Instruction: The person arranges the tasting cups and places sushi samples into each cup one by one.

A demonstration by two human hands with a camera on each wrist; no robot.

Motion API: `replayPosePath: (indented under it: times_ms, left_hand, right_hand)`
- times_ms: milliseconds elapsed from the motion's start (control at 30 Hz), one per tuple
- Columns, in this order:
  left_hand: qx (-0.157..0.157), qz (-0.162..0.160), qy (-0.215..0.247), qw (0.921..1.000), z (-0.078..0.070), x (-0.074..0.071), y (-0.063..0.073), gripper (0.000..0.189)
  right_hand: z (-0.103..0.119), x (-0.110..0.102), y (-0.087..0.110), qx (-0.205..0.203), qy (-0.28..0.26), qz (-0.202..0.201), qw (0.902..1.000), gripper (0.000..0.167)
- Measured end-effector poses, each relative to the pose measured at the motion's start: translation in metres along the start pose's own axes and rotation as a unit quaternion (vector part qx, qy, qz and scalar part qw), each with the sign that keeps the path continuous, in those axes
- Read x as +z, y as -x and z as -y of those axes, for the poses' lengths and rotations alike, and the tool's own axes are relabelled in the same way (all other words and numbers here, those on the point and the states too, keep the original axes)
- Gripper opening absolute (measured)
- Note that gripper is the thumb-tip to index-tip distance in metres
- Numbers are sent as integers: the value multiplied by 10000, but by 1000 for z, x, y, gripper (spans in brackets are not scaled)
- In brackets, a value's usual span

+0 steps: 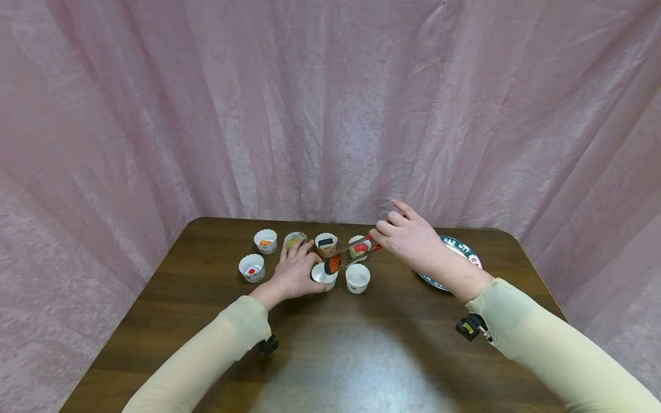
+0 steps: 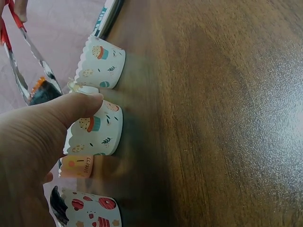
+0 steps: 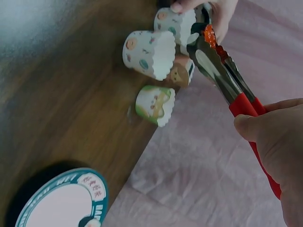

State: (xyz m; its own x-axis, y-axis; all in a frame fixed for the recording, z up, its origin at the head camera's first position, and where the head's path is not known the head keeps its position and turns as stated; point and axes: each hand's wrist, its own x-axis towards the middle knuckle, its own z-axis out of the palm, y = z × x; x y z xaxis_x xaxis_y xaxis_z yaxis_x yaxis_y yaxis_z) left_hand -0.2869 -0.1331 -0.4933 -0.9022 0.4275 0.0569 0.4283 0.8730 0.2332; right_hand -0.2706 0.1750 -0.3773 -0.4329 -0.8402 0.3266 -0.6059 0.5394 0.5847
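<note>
My right hand holds red-handled metal tongs. Pinched in their tips is a dark-wrapped sushi piece topped with orange roe. That piece is just above a white paper cup with cupcake prints. My left hand grips this cup by its side, thumb at the front. Beside it, to the right, stands a similar cup. Behind are a brown cup with a dark-topped item and a green-and-white cup holding something red.
At the left stand a cup with an orange item and a cup with a small red item. Another cup with something yellow-green is partly behind my left hand. A teal-rimmed plate lies right, partly under my right forearm. A pink curtain hangs behind the table.
</note>
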Motion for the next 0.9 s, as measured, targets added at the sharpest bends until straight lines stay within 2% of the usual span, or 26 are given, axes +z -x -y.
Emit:
replayPosePath:
  times_ms: [400,667,900]
  left_hand:
    - [-31,75,-38,10000,-3,0,-1,59]
    - [86,-45,139,9999,-3,0,-1,54]
    - [13,31,132,9999,-2,1,-2,54]
  right_hand:
    - [11,6,-18,-418,164,-52,9990,28]
    - [14,1,-25,-499,108,-130,9986,22]
    - [15,-1,-29,-493,118,1,9987,21]
